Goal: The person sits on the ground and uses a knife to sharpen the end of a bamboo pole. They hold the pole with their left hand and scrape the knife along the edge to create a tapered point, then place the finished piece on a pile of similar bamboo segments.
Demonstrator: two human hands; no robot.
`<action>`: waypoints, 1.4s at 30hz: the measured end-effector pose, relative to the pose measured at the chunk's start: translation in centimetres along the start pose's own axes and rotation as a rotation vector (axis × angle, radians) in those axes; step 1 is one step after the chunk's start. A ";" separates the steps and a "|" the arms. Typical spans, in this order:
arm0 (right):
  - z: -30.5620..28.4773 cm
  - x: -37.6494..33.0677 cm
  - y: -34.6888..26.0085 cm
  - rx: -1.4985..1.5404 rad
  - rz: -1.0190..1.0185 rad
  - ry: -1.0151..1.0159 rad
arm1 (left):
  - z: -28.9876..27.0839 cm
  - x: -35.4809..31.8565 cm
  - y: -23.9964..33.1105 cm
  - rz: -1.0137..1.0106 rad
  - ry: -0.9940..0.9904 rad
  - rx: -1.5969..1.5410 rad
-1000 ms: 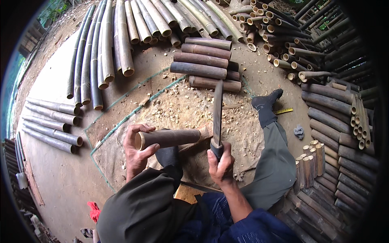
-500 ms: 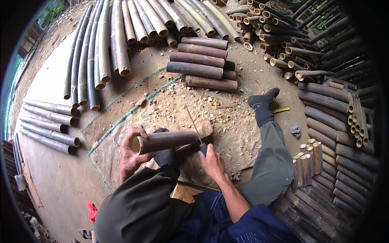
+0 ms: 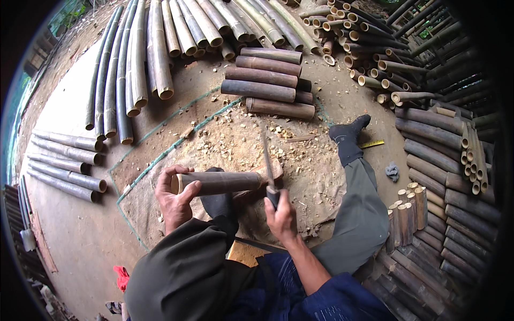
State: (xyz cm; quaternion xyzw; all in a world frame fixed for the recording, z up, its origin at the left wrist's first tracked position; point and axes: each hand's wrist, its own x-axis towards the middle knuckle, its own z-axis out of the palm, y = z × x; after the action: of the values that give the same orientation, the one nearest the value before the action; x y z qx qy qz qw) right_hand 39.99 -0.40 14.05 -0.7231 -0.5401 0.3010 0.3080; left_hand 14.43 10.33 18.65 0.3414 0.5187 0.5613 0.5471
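Note:
My left hand (image 3: 175, 200) grips a short brown bamboo tube (image 3: 220, 182) near its left end, thumb along the near side and fingers around the end. The tube lies nearly level, its right end at a pale wooden block (image 3: 275, 170). Closed around a dark handle, my right hand (image 3: 282, 216) holds a knife (image 3: 268, 158) just right of the tube's right end. The narrow blade points away from me, almost upright in the picture. Whether it touches the tube or block I cannot tell. My left foot in a dark sock (image 3: 219, 206) is behind the tube, partly hidden.
Wood chips (image 3: 235, 144) litter a sacking mat (image 3: 316, 198). Beyond it lie stacked bamboo sections (image 3: 259, 78) and long poles (image 3: 155, 53). More bamboo (image 3: 428, 144) is piled at the right, near short upright pieces (image 3: 405, 214), a grey rag (image 3: 392, 172) and a yellow tape strip (image 3: 372, 144).
The knife and my right hand have shifted right, and the blade stands more upright. The tube's left end has swung slightly away from me, and my left hand has changed its angle on it.

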 end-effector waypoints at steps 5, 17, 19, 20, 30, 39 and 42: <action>0.4 2.7 0.2 -0.141 0.184 -0.184 | -0.4 1.0 -0.7 0.065 -0.017 -0.068; 1.7 0.9 2.3 -0.249 0.279 -0.239 | -2.2 1.1 -1.7 0.133 -0.190 -0.059; -0.3 2.3 -0.9 -0.109 0.252 -0.206 | -2.7 1.6 -1.5 0.180 -0.157 -0.076; -1.7 2.6 -2.6 -0.072 0.159 -0.127 | -2.6 2.1 -1.5 0.183 -0.212 -0.069; 2.5 2.7 3.9 -0.282 0.157 -0.191 | -3.4 3.2 -1.0 0.160 -0.375 -0.019; 0.1 0.9 -0.7 0.008 0.074 -0.017 | -4.7 2.3 -0.6 -0.006 -0.458 0.065; 2.5 3.1 1.2 -0.275 0.097 -0.191 | -5.5 2.3 0.5 0.041 -0.443 0.132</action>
State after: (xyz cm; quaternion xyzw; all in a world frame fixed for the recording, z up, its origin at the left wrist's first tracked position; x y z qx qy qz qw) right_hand 39.54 2.65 11.20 -0.7516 -0.5675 0.3063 0.1386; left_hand 8.67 11.48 17.48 0.5018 0.4145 0.4483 0.6127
